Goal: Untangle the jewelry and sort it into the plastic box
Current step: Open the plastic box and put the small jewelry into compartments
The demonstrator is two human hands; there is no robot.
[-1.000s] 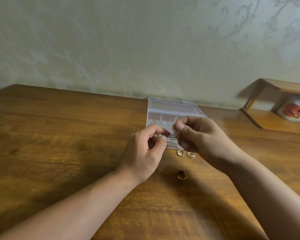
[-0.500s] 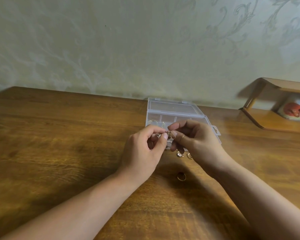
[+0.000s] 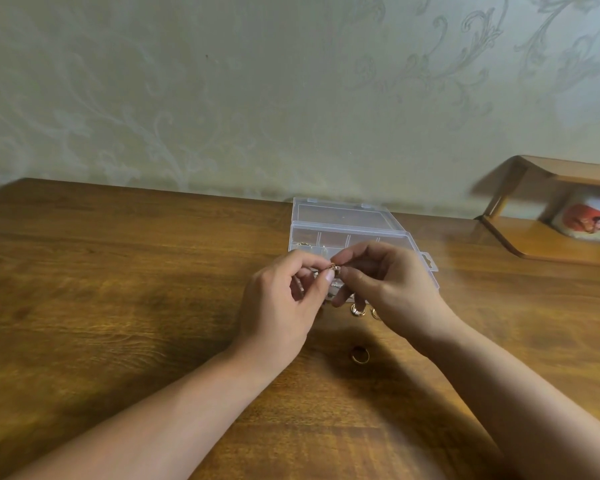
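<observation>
At frame centre, the left hand [image 3: 278,303] and right hand [image 3: 392,285] are pinching a small gold tangled jewelry piece [image 3: 334,268] between fingertips; its shape and axis are too blurred to tell. They are hiding the front of the clear plastic compartment box [image 3: 343,230], which is running lengthwise toward the wall. Lower right, three gold rings [image 3: 360,355] are lying on the brown wooden table [image 3: 118,306].

Over the last second the right hand [image 3: 392,285] drew in toward the left hand [image 3: 281,303], until the fingers [image 3: 328,276] of both met on one small gold piece of jewelry [image 3: 334,268]. As the right hand shifted, the right edge and tab of the plastic box [image 3: 426,261] came into sight.
</observation>
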